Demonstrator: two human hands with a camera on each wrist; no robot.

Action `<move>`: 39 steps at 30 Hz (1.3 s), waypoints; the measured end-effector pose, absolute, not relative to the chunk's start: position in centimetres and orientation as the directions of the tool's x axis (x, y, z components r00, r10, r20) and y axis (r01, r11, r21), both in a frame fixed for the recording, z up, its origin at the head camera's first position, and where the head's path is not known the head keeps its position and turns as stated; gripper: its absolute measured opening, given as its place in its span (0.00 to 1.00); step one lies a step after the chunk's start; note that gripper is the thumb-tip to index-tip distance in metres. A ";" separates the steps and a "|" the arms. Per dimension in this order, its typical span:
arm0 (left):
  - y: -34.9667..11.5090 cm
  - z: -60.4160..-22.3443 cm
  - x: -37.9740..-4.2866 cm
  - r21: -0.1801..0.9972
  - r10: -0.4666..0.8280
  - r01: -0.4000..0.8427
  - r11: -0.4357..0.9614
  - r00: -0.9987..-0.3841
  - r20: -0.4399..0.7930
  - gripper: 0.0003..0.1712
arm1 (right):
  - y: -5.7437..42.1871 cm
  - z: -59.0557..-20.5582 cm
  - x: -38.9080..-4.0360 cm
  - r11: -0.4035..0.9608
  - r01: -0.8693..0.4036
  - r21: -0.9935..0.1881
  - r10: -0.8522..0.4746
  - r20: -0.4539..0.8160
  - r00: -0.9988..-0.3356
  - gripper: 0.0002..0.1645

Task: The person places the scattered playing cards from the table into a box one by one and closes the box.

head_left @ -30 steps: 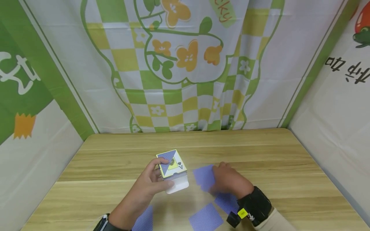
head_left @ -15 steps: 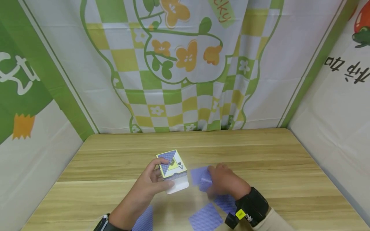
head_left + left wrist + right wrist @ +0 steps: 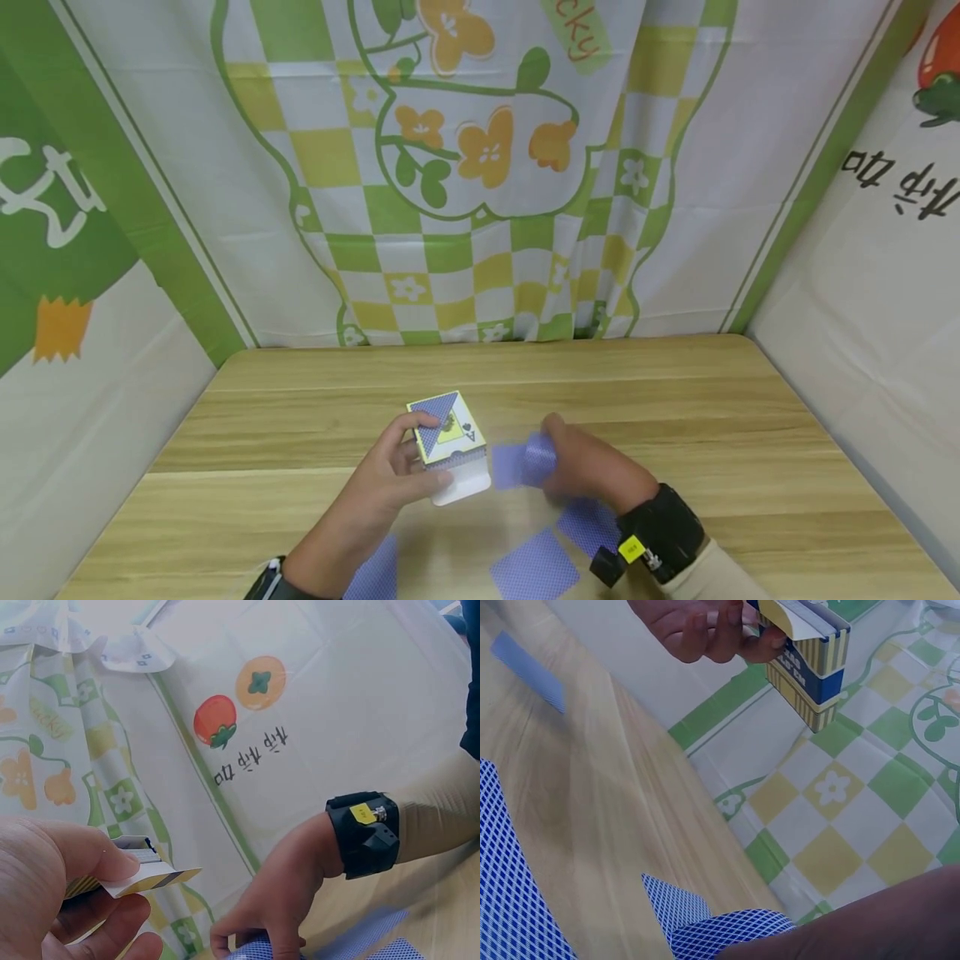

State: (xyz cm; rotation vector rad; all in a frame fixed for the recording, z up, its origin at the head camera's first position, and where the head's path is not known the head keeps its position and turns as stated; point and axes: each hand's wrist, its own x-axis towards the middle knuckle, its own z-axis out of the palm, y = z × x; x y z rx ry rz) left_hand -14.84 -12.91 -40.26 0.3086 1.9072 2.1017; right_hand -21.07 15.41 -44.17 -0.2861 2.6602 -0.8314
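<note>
My left hand (image 3: 386, 475) grips a playing-card box (image 3: 459, 433) printed with an ace, thumb near its white open flap (image 3: 467, 479). In the left wrist view, pale card edges (image 3: 146, 855) show inside the box mouth. To the right, my right hand (image 3: 603, 467) pinches a blue-patterned playing card (image 3: 539, 458), which is curved between the fingers. That card overlaps another blue-backed card (image 3: 507, 467) beside the box; the right wrist view shows this second card (image 3: 673, 900) behind the curved one. My right fingertips are partly hidden by the hand in the head view.
More blue-backed cards lie face down on the wooden table (image 3: 300, 417): one card (image 3: 535, 565) front centre, one card (image 3: 588, 525) by the right wrist, and one card (image 3: 377, 571) beside the left forearm. A patterned curtain (image 3: 480, 275) hangs behind the table.
My right hand has shifted slightly left, then back right. The card in it has become more sharply curved, uncovering more of the card beneath. My left hand and the box stay nearly still.
</note>
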 end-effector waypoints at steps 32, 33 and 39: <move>-12.9 -40.3 -14.9 0.994 0.347 -0.070 -0.079 -0.937 -0.039 0.37 | 16.5 -37.9 -20.0 0.573 -0.214 -0.791 -0.249 0.081 -0.965 0.10; -12.9 -40.3 -14.9 0.994 0.347 -0.070 -0.081 -0.937 -0.037 0.37 | 16.5 -37.7 -19.8 0.569 -0.218 -0.793 -0.246 0.089 -0.965 0.10; -12.9 -40.3 -14.8 0.994 0.355 -0.063 -0.085 -0.934 -0.029 0.37 | 16.4 -36.5 -18.9 0.531 -0.211 -0.820 -0.234 0.097 -0.967 0.15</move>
